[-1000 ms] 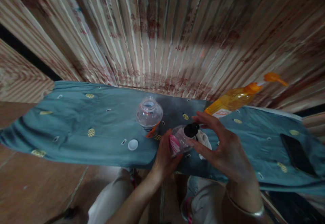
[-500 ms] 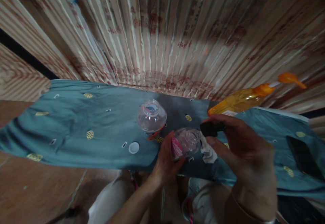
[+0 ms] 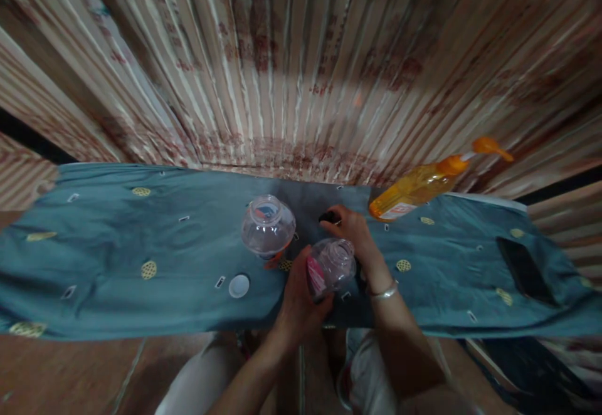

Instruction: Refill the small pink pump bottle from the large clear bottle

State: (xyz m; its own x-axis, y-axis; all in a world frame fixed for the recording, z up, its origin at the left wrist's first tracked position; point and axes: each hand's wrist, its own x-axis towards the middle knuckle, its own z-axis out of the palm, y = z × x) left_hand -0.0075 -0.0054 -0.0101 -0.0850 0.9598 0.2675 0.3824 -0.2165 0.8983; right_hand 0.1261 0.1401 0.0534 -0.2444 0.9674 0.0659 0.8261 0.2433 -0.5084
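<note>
1. Our left hand [image 3: 298, 293] wraps the base of a clear plastic bottle [image 3: 345, 271] with a pink label, tilted, its open mouth facing up and rightward, over the cloth's near half.
2. Our right hand [image 3: 353, 230], just beyond the bottle, pinches a small black cap [image 3: 328, 217]; we cannot tell whether the cap touches the teal pineapple-print cloth [image 3: 188, 252].
3. Left of the bottle we see a clear round jar [image 3: 269, 233] and a white lid [image 3: 239, 286].
4. To our right lie an orange pump bottle [image 3: 418, 188] and a black phone [image 3: 524, 271].
</note>
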